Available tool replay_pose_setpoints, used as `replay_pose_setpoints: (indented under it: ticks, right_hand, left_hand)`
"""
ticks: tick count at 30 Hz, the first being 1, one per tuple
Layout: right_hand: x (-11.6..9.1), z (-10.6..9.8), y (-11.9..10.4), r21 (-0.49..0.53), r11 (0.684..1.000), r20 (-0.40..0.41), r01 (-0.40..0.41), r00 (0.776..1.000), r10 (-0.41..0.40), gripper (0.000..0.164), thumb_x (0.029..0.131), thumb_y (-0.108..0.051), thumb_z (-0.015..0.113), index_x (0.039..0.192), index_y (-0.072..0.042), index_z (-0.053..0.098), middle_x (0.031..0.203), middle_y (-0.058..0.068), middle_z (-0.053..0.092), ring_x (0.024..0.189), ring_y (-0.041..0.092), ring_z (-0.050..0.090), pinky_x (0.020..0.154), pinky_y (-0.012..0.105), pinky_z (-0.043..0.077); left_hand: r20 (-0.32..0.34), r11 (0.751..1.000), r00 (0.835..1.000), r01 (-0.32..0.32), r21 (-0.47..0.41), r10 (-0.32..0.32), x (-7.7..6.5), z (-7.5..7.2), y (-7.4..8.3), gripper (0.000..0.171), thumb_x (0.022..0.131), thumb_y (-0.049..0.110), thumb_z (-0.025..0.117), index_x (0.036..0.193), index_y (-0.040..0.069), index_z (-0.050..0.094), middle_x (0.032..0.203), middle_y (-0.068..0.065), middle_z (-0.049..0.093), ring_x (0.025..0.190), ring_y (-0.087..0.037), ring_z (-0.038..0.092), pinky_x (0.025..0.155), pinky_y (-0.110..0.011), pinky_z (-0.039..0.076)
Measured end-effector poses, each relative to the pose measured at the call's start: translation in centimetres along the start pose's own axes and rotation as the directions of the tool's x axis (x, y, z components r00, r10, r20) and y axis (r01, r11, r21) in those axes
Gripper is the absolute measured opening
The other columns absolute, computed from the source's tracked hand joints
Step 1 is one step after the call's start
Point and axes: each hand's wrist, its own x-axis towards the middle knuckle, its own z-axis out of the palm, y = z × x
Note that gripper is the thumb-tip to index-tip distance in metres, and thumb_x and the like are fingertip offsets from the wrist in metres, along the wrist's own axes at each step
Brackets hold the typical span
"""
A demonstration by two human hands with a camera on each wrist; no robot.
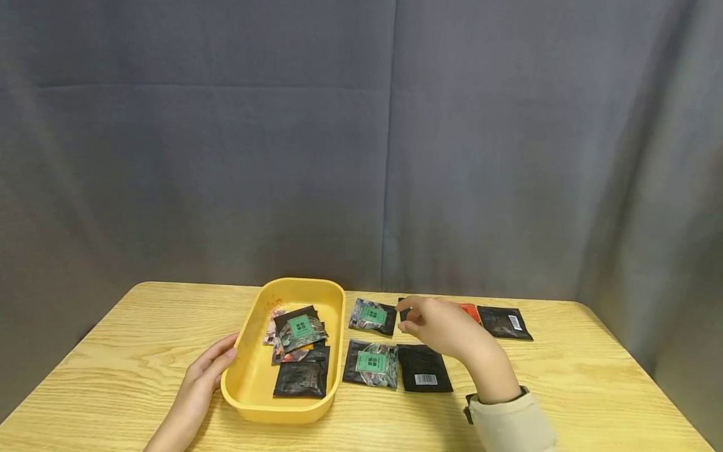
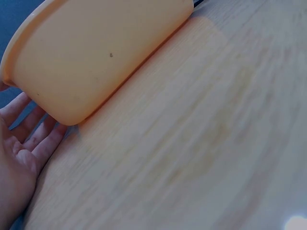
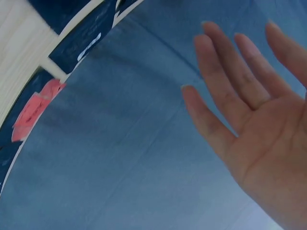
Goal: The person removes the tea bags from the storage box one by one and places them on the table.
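My left hand point(image 1: 204, 370) is at the left side of a yellow plastic tub point(image 1: 240, 389), fingertips right at its rim. The left wrist view shows that hand's extended fingers point(image 2: 45, 132) against the tub's outer wall point(image 2: 96, 57). Several flat packets lie inside the tub, with a green-labelled packet point(image 1: 299, 328) on top and a black packet point(image 1: 302, 380) nearer me. Over the packets on the table, my right hand point(image 1: 443, 323) has nothing in it; its spread, loosely bent fingers point(image 3: 230, 76) show in the right wrist view. It partly hides a black packet and a red-marked packet point(image 1: 471, 311).
Right of the tub lie two green-labelled packets, a far packet point(image 1: 373, 316) and a near packet point(image 1: 371, 364). A black packet with a barcode point(image 1: 425, 369) lies beside them, another black packet point(image 1: 504, 322) farther right. A grey curtain point(image 1: 361, 157) hangs behind the wooden table point(image 1: 593, 389).
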Motion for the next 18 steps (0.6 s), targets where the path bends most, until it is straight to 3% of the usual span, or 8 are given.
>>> replay_pose_setpoints:
  ticks: [9, 15, 18]
  right_hand:
    - [1.2, 1.3, -1.9, -0.073, 0.981, -0.093, 0.181, 0.978, -0.187, 0.022, 0.094, -0.018, 0.07, 0.116, -0.017, 0.071, 0.102, -0.006, 0.07, 0.09, 0.011, 0.066, 0.074, 0.032, 0.053]
    - [2.0, 1.2, -3.5, -0.116, 0.947, -0.089, 0.3, 0.946, -0.311, 0.021, 0.096, -0.02, 0.067, 0.116, -0.017, 0.072, 0.11, -0.002, 0.071, 0.098, 0.015, 0.066, 0.082, 0.036, 0.054]
    - [2.5, 1.4, -4.1, -0.155, 0.917, -0.078, 0.369, 0.92, -0.384, 0.02, 0.097, -0.019, 0.066, 0.116, -0.016, 0.072, 0.111, -0.001, 0.071, 0.099, 0.016, 0.067, 0.083, 0.036, 0.054]
  left_hand:
    - [0.001, 0.999, 1.0, 0.02, -0.025, -0.02, 0.0, 0.0, 0.1, 0.053, 0.108, 0.032, 0.041, 0.15, 0.001, 0.037, 0.151, -0.019, 0.039, 0.108, 0.008, 0.053, 0.089, -0.016, 0.045]
    - [0.003, 1.0, 1.0, 0.023, -0.013, -0.023, -0.1, 0.0, 0.2, 0.054, 0.108, 0.034, 0.041, 0.151, 0.002, 0.036, 0.152, -0.019, 0.038, 0.108, 0.01, 0.052, 0.089, -0.015, 0.044]
    - [-0.002, 1.0, 1.0, 0.024, -0.013, -0.024, -0.1, -0.1, 0.2, 0.055, 0.107, 0.036, 0.041, 0.151, 0.002, 0.037, 0.152, -0.018, 0.039, 0.108, 0.009, 0.052, 0.089, -0.015, 0.044]
